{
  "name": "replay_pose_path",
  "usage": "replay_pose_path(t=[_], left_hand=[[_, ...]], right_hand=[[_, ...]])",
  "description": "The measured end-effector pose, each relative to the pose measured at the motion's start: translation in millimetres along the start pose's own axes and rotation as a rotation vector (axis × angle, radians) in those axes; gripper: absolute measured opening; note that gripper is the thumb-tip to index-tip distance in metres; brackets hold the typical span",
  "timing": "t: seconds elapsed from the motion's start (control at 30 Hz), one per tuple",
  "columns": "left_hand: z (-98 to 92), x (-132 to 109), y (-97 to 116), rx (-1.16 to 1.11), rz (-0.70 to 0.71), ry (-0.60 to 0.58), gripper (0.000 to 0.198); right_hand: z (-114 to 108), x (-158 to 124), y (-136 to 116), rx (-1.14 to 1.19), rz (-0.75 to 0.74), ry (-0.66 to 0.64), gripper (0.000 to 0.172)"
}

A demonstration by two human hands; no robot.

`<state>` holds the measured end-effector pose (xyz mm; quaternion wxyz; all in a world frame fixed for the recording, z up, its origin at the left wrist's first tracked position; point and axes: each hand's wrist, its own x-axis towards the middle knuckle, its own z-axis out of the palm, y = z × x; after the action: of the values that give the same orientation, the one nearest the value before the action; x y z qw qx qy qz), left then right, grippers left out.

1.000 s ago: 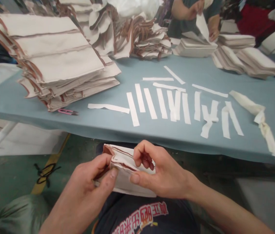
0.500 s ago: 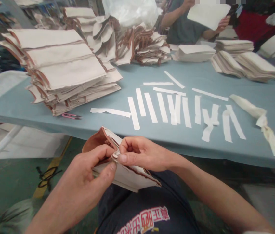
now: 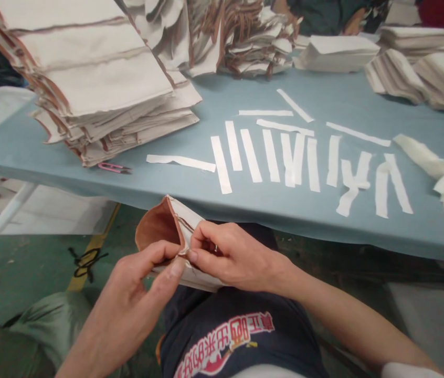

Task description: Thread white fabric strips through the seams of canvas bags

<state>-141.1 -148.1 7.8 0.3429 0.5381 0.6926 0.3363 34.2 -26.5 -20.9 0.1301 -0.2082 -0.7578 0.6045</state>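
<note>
In front of my lap, below the table edge, I hold a cream fabric piece with a brown lining, its mouth spread so the lining shows. My left hand pinches the near side of the opening between thumb and index finger. Close beside it, my right hand has its fingertips closed on the seam of the same piece. The two hands nearly touch at the seam. What lies right under the fingertips is too small to make out.
Pink thread snips lie by a tall stack of sewn fabric pieces at the left. Several white strips are spread over the blue-covered table. A twisted yellowish strip and folded stacks sit right. Another person stands behind.
My view has tipped downward and a little left. More of the brown lining shows at the opening. Both hands stay pinched at the seam, and the fabric has turned slightly.
</note>
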Motion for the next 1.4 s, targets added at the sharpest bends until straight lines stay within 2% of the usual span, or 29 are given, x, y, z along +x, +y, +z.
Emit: replay_pose_path(t=[0.1,0.3,0.43,0.53,0.6,0.67,0.73,0.87,0.93,1.07,1.17,1.3,1.4], left_hand=[[4.6,-3,-3,-0.003,-0.017,0.063,0.027],[2.2,-8,-6,-0.035,-0.038,0.053,0.030],[4.0,-18,-15,-0.073,-0.072,0.101,0.029],[14.3,-27,-21,-0.071,-0.094,0.200,0.030],[25.0,-30,-22,-0.056,-0.123,0.326,0.032],[35.9,-32,-24,-0.069,-0.167,0.449,0.033],[44.2,-32,-30,-0.176,-0.212,0.485,0.035],[49.0,-33,-52,-0.419,-0.267,0.380,0.042],[46.8,-35,-61,-0.452,-0.282,0.362,0.046],[37.1,-40,-66,-0.475,-0.261,0.297,0.053],[26.3,-40,-61,-0.450,-0.241,0.189,0.043],[12.1,-34,-47,-0.230,-0.159,0.113,0.025],[4.6,-31,-35,-0.105,-0.082,0.113,0.025]], right_hand=[[6,-3,-2,-0.029,0.006,0.045,0.017],[13,-5,-2,-0.061,0.032,0.055,0.017],[25,-5,-8,-0.132,0.055,0.122,0.013],[41,-5,-10,-0.155,0.104,0.174,0.018],[52,-3,-8,-0.099,0.161,0.202,0.019],[62,-1,-3,0.026,0.228,0.202,0.019],[71,0,3,0.210,0.295,0.179,0.019],[82,1,13,0.594,0.362,0.111,0.028],[83,1,15,0.672,0.363,0.078,0.031],[78,-1,14,0.598,0.356,0.077,0.029],[74,-3,12,0.508,0.337,0.083,0.027],[67,-5,8,0.425,0.322,0.072,0.030],[58,-7,3,0.395,0.253,0.022,0.033]])
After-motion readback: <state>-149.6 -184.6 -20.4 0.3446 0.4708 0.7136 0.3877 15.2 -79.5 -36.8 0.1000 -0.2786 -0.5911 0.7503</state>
